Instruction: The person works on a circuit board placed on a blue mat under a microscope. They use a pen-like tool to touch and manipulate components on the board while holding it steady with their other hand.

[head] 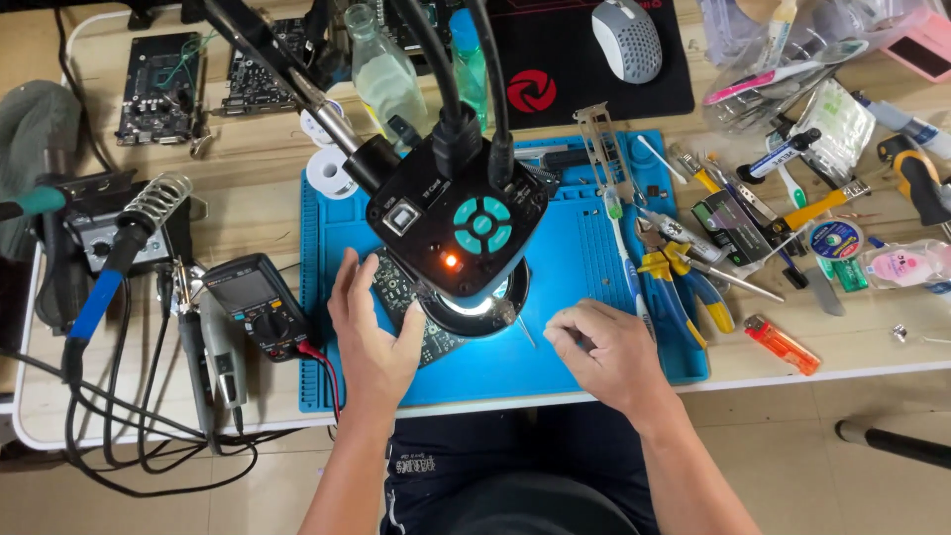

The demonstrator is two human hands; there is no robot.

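Observation:
A dark circuit board (401,297) lies on a blue work mat (575,258) under a black microscope camera head (461,223) with a lit ring light. My left hand (371,332) rests on the board's left edge, fingers spread and holding it flat. My right hand (599,352) sits on the mat to the right, fingers curled around thin metal tweezers (517,322) whose tip points toward the lit spot under the lens.
A multimeter (260,307) and a soldering iron in its stand (149,213) sit left of the mat. Pliers (679,282), an orange lighter (783,344), several screwdrivers and tubes crowd the right. Bottles, solder spools, spare boards and a mouse (627,38) lie at the back.

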